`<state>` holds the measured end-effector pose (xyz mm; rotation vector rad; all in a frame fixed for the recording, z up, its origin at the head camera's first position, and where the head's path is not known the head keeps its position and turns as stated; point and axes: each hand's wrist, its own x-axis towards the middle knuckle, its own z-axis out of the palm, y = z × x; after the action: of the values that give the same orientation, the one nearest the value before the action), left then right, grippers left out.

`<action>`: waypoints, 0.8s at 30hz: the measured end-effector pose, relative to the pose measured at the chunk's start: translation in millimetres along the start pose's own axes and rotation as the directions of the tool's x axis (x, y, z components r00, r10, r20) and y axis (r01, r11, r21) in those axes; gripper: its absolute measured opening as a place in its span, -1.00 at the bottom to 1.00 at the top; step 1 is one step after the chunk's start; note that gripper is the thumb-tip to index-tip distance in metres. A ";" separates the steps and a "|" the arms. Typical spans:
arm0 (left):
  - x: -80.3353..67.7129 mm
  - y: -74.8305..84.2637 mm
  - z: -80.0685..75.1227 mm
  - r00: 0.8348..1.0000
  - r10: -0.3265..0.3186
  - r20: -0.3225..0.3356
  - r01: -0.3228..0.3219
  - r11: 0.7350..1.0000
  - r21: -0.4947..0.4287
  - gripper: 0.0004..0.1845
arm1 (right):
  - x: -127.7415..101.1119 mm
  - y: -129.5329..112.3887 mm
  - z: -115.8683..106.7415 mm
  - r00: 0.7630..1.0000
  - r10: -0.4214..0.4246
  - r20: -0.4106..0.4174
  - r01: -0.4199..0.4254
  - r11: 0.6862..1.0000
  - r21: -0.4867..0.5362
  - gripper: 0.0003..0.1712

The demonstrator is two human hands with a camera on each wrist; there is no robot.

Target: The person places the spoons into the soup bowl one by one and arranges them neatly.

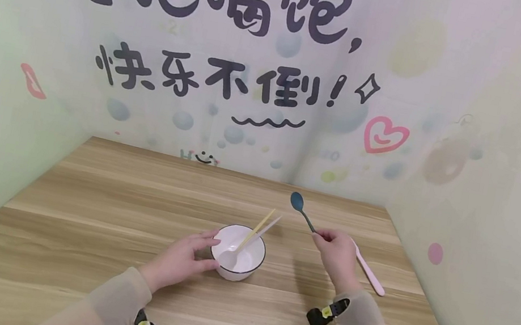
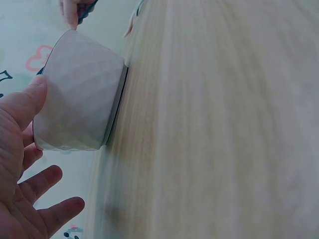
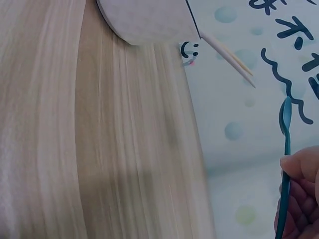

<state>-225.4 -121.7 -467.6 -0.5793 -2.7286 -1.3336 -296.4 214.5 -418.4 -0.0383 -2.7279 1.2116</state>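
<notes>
Wood-grain bench [image 1: 89, 226] fills the lower view, boxed in by pastel walls [image 1: 477, 135] printed with bubbles, a pink heart and big dark lettering. Near its middle sits the white bowl [image 1: 249, 261], dark-rimmed with a faceted outside, standing upright on the boards. The left hand [image 1: 182, 259] is right up against it — fingers straight and relaxed, thumb and fingertips touching the near-left side of the bowl, not curled round it; the left wrist view shows the thumb laid on the faceted wall with the other fingers spread loose below. Over to the right, the right hand [image 1: 338, 256] is raised above the bench and pinches the handle of a dark teal spoon [image 1: 301, 208], whose head points up and away toward the back wall — the right wrist view shows the fingers closed on the thin handle. Just beside and behind that hand, a pink spoon [image 1: 370, 274] lies flat on the bench, partly hidden by the wrist. Inside the bowl, a white spoon [image 1: 231, 255] rests with its handle leaning over the far rim, and alongside it a pale wooden chopstick [image 1: 261, 225] also leans out over that rim.
</notes>
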 end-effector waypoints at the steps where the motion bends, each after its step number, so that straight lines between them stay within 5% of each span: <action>1: 0.0 0.0 0.0 1.000 0.003 -0.001 -0.003 1.000 0.005 -0.41 | -0.9 -1.6 -0.6 1.000 -0.011 0.008 0.011 1.000 0.003 -0.78; 15: -1.0 0.9 -0.7 1.000 0.006 -0.006 -0.006 1.000 0.023 -0.42 | -3.9 -11.0 -1.9 0.969 -0.210 0.127 0.219 0.974 -0.065 -0.88; 24: -0.6 2.2 -1.0 1.000 -0.002 -0.004 0.002 1.000 0.022 -0.43 | -5.0 -15.6 -2.9 0.941 -0.254 0.224 0.265 0.964 -0.022 -0.91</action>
<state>-224.2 -121.5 -465.4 -0.5714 -2.7376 -1.3014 -290.4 205.7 -405.6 0.4626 -2.8307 1.1282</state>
